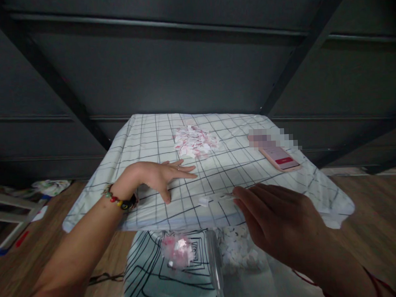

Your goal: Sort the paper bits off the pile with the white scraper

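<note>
While a clear container (215,265) of white scraps (239,253) sits below the right hand (275,215), its fingertips pinch a blurred pale strip (222,196) pointing toward the left hand (156,176), spread flat-fingered over the checked cloth (145,139). Beyond both hands lie a pink-and-white paper heap (194,141) and, rightward, a phone (279,156).

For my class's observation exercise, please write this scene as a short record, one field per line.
Surface: white cloth with dark grid lines
Left hand: bare, spread low at the cloth
Right hand: pinching a thin pale item, too blurred to identify
Far middle: loose pile of white and pink paper scraps
Right side: pink-edged rectangular phone, screen lit
Below near edge: blue-green fabric with black lines; clear plastic container
</note>
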### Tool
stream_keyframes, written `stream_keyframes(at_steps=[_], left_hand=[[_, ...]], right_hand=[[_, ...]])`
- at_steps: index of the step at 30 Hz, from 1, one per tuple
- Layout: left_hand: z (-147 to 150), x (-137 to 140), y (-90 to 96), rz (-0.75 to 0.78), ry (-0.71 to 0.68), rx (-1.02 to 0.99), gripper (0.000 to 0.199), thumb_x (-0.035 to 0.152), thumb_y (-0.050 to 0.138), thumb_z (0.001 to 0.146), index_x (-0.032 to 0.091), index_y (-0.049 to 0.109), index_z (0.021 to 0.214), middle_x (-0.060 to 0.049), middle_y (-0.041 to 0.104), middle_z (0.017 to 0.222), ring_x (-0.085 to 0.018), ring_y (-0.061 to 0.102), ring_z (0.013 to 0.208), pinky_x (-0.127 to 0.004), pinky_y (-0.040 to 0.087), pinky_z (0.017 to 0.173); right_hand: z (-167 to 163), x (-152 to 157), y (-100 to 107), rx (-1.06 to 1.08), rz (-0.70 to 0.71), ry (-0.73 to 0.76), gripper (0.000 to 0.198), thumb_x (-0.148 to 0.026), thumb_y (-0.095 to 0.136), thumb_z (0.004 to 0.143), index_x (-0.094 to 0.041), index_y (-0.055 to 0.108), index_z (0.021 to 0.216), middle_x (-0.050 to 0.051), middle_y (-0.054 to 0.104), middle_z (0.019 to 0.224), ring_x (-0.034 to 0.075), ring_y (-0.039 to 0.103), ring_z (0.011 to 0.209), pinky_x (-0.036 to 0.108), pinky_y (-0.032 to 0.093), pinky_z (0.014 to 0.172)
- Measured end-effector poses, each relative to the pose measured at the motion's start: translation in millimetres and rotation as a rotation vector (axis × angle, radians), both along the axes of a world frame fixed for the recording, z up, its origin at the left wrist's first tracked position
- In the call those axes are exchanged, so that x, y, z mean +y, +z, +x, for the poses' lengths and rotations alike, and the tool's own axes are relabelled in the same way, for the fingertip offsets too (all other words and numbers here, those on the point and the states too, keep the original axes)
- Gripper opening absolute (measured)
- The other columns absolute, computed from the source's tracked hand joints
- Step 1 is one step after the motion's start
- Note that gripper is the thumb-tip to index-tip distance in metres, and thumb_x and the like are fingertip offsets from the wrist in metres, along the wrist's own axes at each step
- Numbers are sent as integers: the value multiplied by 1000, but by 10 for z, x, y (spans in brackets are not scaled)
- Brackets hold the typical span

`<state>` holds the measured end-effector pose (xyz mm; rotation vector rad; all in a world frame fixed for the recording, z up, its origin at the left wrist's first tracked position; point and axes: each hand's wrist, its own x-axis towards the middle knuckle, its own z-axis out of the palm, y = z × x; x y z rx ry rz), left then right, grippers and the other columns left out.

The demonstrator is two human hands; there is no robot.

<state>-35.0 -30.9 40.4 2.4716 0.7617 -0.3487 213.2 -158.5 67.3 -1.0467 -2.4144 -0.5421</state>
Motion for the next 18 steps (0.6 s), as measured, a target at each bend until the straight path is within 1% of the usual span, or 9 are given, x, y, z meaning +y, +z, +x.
stream_keyframes(at_steps=[3, 7, 13, 18], left_hand=[[28, -24, 24, -9, 0, 19, 99, 17, 81, 54, 33, 32, 138, -5, 21, 149, -34, 5, 136, -56, 13, 104], [56, -46, 49, -28, 15, 79, 100, 17, 81, 54, 30, 30, 139, -5, 17, 150, -33, 1, 137, -54, 6, 106], [62, -42, 65, -41, 12, 94, 101, 22, 81, 54, 30, 28, 140, -4, 15, 151, -33, 0, 137, -51, 5, 107], [70, -39, 89, -37, 9, 136, 99, 24, 79, 57, 27, 27, 141, -4, 13, 151, -31, 0, 137, -45, 8, 108]], right_hand=[[-122, -93, 45, 11, -38, 93, 15, -5, 43, 80, -13, 56, 81, -1, 53, 55, 13, 48, 47, 28, 35, 46], [-208, -160, 82, -13, -60, 172, 17, -5, 41, 81, -13, 55, 84, 0, 56, 59, 13, 49, 50, 27, 37, 47], [-232, -154, 38, 9, -72, 170, 15, -6, 42, 82, -12, 55, 85, 1, 58, 60, 12, 50, 52, 27, 38, 48], [-169, -177, -16, 38, -63, 197, 16, -6, 43, 81, -12, 55, 91, 2, 62, 66, 12, 52, 56, 26, 42, 54]])
